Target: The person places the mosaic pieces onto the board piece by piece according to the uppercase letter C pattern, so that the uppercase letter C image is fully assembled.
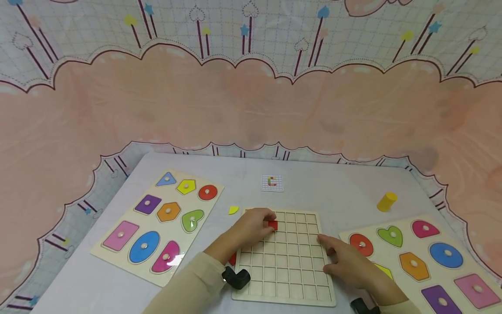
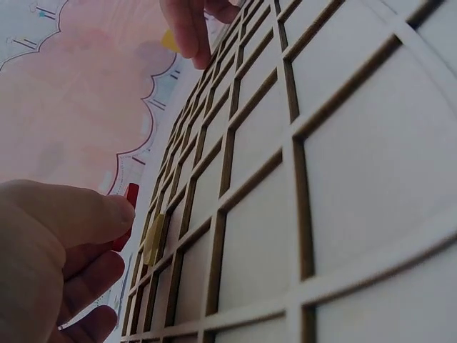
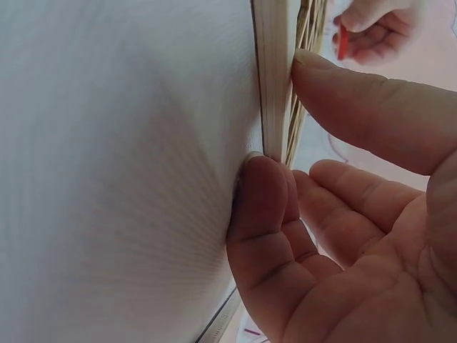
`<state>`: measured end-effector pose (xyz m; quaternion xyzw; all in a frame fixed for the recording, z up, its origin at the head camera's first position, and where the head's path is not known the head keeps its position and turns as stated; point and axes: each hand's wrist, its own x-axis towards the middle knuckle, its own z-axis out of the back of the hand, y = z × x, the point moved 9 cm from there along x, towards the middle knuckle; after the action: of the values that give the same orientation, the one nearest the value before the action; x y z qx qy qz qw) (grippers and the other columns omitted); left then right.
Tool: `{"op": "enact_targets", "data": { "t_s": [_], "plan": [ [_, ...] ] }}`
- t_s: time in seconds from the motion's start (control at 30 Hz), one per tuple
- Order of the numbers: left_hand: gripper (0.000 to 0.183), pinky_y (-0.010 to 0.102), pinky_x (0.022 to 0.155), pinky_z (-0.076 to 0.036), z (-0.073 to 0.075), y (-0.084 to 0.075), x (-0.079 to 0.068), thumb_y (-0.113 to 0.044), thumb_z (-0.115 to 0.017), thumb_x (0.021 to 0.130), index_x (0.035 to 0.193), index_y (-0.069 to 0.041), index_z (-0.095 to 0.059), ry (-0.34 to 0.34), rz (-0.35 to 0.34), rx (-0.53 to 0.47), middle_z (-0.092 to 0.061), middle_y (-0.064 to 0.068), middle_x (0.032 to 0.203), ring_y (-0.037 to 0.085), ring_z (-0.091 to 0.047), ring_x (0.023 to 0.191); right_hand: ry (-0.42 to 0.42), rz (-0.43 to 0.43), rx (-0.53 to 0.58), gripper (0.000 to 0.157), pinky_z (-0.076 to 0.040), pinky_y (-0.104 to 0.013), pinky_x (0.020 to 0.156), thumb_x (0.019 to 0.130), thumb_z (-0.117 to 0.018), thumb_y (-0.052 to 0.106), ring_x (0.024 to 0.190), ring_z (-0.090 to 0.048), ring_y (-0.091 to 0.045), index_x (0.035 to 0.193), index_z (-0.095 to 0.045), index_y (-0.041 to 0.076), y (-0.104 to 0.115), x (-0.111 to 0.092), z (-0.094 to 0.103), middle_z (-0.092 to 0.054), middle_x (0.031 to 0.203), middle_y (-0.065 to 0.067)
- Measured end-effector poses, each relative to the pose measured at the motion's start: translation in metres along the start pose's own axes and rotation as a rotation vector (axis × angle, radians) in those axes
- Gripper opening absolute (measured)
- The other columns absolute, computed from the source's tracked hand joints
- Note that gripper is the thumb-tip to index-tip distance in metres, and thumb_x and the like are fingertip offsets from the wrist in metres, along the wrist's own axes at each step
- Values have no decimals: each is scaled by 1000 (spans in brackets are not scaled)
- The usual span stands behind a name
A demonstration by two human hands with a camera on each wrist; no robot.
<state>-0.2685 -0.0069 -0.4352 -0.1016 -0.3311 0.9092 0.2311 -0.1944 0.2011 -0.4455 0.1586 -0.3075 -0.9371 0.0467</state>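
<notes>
A wooden grid board [image 1: 290,274] lies in the middle of the table. Over its upper left part, my left hand [image 1: 252,226] pinches a small red square tile [image 1: 273,225] between thumb and fingers. The left wrist view shows this red tile [image 2: 126,218] edge-on, with a yellow tile [image 2: 153,241] by the grid cells beyond it. My right hand [image 1: 347,261] rests at the board's right edge. In the right wrist view, its fingertips [image 3: 260,179] touch along the side of the board [image 3: 275,86], low by the tabletop.
Knobbed shape boards lie at left [image 1: 157,226] and right [image 1: 392,270]. A pattern card [image 1: 272,183] sits behind the grid. There are also a yellow cylinder [image 1: 387,202], a yellow rounded piece [image 1: 233,210] and a red piece [image 1: 232,259] partly hidden by the left arm.
</notes>
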Motion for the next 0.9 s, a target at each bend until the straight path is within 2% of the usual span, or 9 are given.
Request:
{"op": "enact_targets", "data": {
  "t_s": [0.3,0.67,0.9],
  "plan": [
    [27,36,98,-48,-3,-6,5,-14,-71,93,119,-8,-68,19,-7,13,-68,2,113,18,-61,108,-2,-8,53,77,-52,-35,77,74,-85,6,88,-56,-19,144,-52,7,-2,0,1,-59,104,-5],
    [24,31,94,-49,-13,-14,11,-14,-72,92,116,-7,-69,28,-51,41,-68,1,108,15,-61,100,-4,13,37,77,-51,-35,78,74,-86,7,90,-56,-19,144,-53,8,-2,1,1,-59,103,-3],
    [24,29,91,-50,-16,-14,13,-13,-71,92,116,-7,-69,2,-63,54,-67,-1,105,13,-59,97,-6,0,33,77,-51,-33,77,74,-86,7,88,-55,-18,144,-53,8,-3,1,1,-58,102,-3]
  ]
}}
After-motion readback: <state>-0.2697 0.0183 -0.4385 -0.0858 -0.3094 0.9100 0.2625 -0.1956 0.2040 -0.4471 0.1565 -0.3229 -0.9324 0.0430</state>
